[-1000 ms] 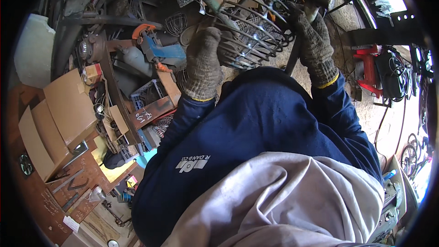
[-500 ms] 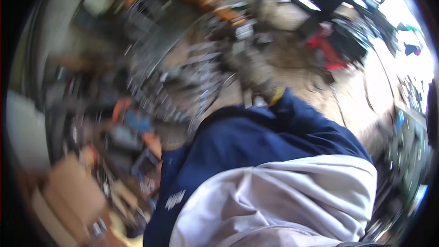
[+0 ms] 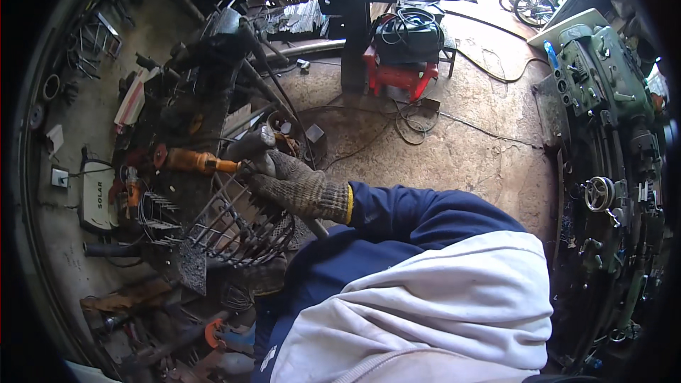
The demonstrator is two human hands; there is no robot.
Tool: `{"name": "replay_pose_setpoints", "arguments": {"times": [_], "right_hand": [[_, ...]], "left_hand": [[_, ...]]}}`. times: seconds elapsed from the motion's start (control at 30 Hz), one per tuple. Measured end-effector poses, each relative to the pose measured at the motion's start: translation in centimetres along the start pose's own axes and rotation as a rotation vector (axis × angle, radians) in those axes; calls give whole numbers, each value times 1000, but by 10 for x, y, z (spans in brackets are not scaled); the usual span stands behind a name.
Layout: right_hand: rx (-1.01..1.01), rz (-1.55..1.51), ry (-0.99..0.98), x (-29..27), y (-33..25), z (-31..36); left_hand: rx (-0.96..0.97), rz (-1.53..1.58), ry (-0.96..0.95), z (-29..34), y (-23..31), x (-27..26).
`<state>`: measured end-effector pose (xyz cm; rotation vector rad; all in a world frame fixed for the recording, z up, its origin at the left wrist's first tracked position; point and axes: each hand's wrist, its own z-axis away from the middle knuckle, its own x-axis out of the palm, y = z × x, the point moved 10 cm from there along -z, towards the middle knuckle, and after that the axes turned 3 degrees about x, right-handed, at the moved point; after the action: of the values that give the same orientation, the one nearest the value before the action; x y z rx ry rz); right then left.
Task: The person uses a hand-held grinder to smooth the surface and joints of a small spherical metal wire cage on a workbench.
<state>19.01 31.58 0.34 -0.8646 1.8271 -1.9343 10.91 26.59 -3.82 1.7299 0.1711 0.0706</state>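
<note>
My right hand [image 3: 301,188], in a knitted work glove with a yellow cuff, is closed round what looks like a hammer [image 3: 250,144]. Its grey, cylindrical head sticks out past the fingers, and a length of handle shows below the glove. Just left of that hand, an orange power tool [image 3: 188,161] lies on the cluttered bench. Below it is a frame of thin metal bars [image 3: 230,223]. My left hand [image 3: 264,276], gloved and in shadow, is low beside this frame and close to my body; its fingers are too dark to make out.
A red stand [image 3: 401,74] carries a dark machine with coiled cables. Cables cross the concrete floor [image 3: 489,113]. A green lathe [image 3: 603,99] lines the right side. At left are a white box [image 3: 99,195] and a second orange tool [image 3: 133,188]; an orange-and-blue tool [image 3: 230,333] lies lower down.
The earlier picture is badly smeared by head motion; now it is sharp. My right forearm now reaches leftward across the bench, and its glove and the hammer have become plain to see.
</note>
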Motion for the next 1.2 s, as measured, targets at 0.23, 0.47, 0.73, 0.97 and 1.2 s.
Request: {"name": "replay_pose_setpoints", "arguments": {"times": [0.23, 0.47, 0.73, 0.97, 1.2], "right_hand": [[-359, -133, -274, -3, -52, 15], [-163, 576, -403, 15, -22, 8], [-135, 800, -531, 23, 3, -11], [53, 511, -413, -13, 35, -16], [37, 257, -270, -60, 47, 5]], "left_hand": [[115, -552, 34, 27, 25, -28], [207, -1046, 38, 55, 26, -34], [159, -724, 267, 87, -13, -73], [143, -1003, 631, 152, -59, -169], [-151, -582, 1085, 295, -106, -266]]}}
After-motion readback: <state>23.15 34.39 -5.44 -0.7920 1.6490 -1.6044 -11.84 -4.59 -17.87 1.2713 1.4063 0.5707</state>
